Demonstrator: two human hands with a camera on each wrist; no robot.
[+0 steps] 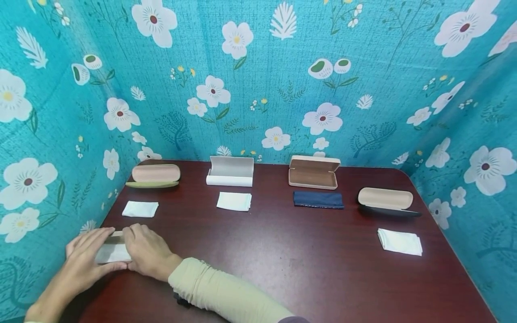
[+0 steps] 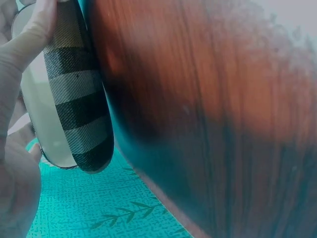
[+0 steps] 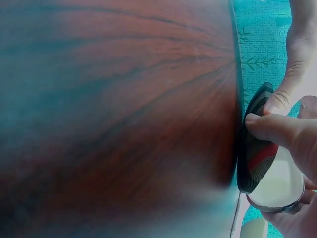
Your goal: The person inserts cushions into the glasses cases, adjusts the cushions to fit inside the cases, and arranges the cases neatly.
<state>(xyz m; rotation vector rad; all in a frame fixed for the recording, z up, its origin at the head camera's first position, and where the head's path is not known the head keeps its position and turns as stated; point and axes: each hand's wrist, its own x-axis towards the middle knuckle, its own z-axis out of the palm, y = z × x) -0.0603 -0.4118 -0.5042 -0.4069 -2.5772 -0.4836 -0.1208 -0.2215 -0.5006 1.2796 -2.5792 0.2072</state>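
The rounded, oblong plaid cloth-covered case [image 2: 81, 99] looks matt and woven; the reddish-brown wood-look surface [image 1: 282, 237], smooth and glossy.

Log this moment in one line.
left hand: grips plaid case | right hand: grips same case | plaid case: open, pale inside showing | beyond it: folded white cloth, open pink-lined case
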